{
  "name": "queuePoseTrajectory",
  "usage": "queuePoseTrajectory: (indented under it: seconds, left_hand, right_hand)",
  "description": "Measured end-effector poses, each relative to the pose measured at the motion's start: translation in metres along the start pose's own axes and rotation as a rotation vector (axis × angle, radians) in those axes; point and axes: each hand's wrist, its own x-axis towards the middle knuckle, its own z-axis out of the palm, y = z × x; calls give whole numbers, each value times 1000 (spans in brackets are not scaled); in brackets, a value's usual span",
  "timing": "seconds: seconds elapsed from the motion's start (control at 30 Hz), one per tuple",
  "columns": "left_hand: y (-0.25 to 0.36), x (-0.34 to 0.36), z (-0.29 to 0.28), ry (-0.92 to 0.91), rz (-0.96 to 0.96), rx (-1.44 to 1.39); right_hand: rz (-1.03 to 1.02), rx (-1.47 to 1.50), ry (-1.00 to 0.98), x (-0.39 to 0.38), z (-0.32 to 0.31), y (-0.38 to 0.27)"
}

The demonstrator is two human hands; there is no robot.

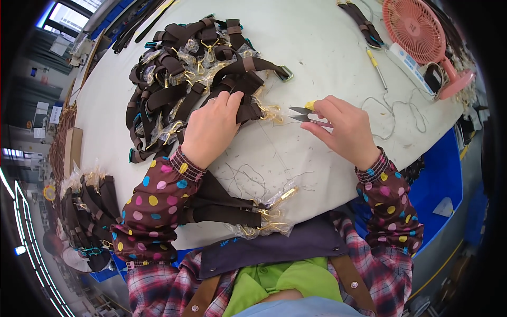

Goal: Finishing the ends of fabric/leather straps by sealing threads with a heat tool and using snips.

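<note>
My left hand (213, 126) is closed on a dark brown webbing strap (248, 110), pressing it near the pile's right edge. Gold metal clasps in clear plastic wrap (271, 112) stick out from that strap's right end. In my right hand (346, 127) is a pair of thread snips (304, 114), their dark pointed blades apart and aimed at the clasps. A bit of yellow shows by the right fingertips. Beyond my left hand lies a heap of brown straps (166, 100) with wrapped gold hooks and teal-edged buckles. Another strap bundle (222, 211) rests below my left forearm.
On the white table (317, 53), loose threads (245, 179) are scattered near me. A pink fan (414, 29), a white power strip (409, 66) and a yellow-handled tool (376, 68) stand at the far right. More straps hang (90, 211) off the left edge. A blue bin (438, 185) sits below right.
</note>
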Motion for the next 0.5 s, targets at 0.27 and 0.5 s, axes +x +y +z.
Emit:
queuePoseTrajectory:
  seconds: [0.27,0.5]
  left_hand:
    - [3,-44,-23,143,381,-51]
    - [5,-63,-27,168,369,-119]
  right_hand:
    - [-45,58,40,10,-6,-10]
    - [-348,-51,-52,17,2,-29]
